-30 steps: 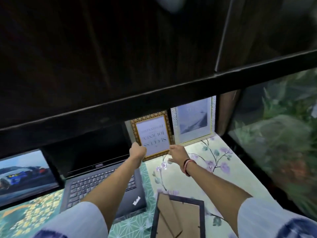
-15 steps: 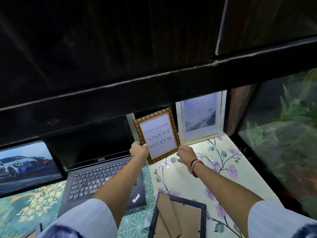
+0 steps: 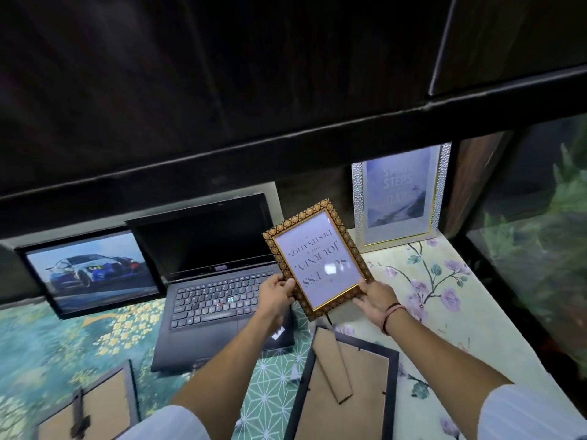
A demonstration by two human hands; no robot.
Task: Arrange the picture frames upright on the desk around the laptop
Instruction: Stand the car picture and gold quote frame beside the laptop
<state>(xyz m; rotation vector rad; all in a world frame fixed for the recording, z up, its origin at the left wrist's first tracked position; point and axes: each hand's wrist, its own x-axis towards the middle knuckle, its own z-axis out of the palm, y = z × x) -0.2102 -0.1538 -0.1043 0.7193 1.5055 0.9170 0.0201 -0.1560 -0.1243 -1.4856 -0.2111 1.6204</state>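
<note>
A gold ornate frame [image 3: 317,258] with upside-down text is held in the air, tilted, right of the open black laptop [image 3: 216,281]. My left hand [image 3: 275,293] grips its lower left edge and my right hand [image 3: 373,300] grips its lower right corner. A silver-edged frame [image 3: 400,195] stands upright at the back right. A black frame with a car picture [image 3: 92,271] stands left of the laptop. Two frames lie face down near me: a black one [image 3: 343,385] in the middle and another [image 3: 89,408] at the lower left.
A dark shelf [image 3: 286,138] overhangs the back of the desk, low above the upright frames. The desk [image 3: 444,328] has a floral cover. A dark wall panel and a glass pane with plants [image 3: 540,233] close off the right side.
Both hands have lifted the gold frame from its spot against the back wall and pulled it toward me, tilted. The view has shifted down, showing more of the desk.
</note>
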